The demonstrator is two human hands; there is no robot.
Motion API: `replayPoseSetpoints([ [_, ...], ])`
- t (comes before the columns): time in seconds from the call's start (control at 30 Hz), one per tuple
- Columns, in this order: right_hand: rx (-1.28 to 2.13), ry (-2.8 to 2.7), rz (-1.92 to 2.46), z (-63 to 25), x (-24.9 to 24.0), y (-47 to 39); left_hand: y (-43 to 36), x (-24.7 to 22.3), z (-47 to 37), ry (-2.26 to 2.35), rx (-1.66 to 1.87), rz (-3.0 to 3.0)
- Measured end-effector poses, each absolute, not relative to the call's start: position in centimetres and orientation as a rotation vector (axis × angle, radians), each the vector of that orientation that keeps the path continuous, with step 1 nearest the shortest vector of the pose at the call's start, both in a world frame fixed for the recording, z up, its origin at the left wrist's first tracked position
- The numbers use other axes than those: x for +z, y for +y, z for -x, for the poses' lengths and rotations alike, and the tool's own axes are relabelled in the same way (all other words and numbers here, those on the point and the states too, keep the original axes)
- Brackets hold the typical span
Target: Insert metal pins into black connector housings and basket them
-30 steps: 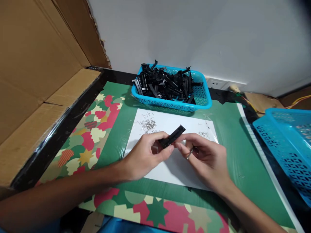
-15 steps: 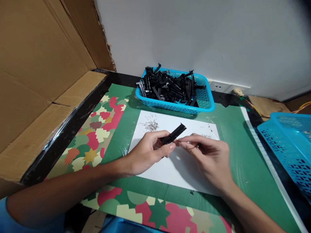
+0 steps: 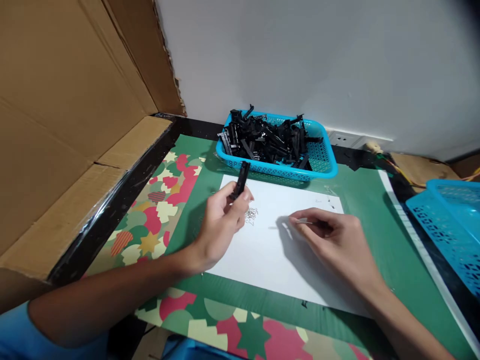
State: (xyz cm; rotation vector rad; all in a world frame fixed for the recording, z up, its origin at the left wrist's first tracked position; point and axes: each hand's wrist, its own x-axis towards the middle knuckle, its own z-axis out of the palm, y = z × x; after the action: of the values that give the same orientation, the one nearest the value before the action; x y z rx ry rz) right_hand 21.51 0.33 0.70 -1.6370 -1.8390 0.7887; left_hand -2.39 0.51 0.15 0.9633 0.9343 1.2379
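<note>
My left hand (image 3: 221,225) is closed around a narrow black plastic part (image 3: 242,179), which points up and away from me. Over the white sheet (image 3: 270,255), my right hand (image 3: 332,240) pinches a thin, shiny metal tool (image 3: 305,222) between thumb and fingertips. Most of that tool is hidden in the hand, so its kind is unclear. A small heap of thin bent wire pieces (image 3: 251,215) lies on the sheet, just right of my left hand and partly covered by it. The two hands are apart.
Behind the sheet stands a blue plastic basket (image 3: 277,171) piled with similar black parts. Another blue basket (image 3: 446,210) is at the right edge. Cardboard (image 3: 75,90) rises on the left. A wall socket (image 3: 343,138) and wires sit at the back right.
My left hand has moved left and tilted the black part more upright, away from the right hand. The right hand, previously touching near the part, now hovers separately over the sheet.
</note>
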Motion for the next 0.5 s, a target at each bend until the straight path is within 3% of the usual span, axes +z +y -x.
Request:
replayPoseSetpoints([
  [0.13,0.285,-2.08,1.774,-23.2,0.3,0.8,1.6,0.3,3.0,0.942,1.38,-0.912],
  [0.2,0.216,-2.128,1.769,-23.2,0.4,1.2,2.0,0.1,3.2,0.945,1.396,-0.942],
  [0.5,0.793,-2.259,1.398,-17.5,1.0,4.0,1.7,-0.3,3.0,0.927,1.313,-1.045],
])
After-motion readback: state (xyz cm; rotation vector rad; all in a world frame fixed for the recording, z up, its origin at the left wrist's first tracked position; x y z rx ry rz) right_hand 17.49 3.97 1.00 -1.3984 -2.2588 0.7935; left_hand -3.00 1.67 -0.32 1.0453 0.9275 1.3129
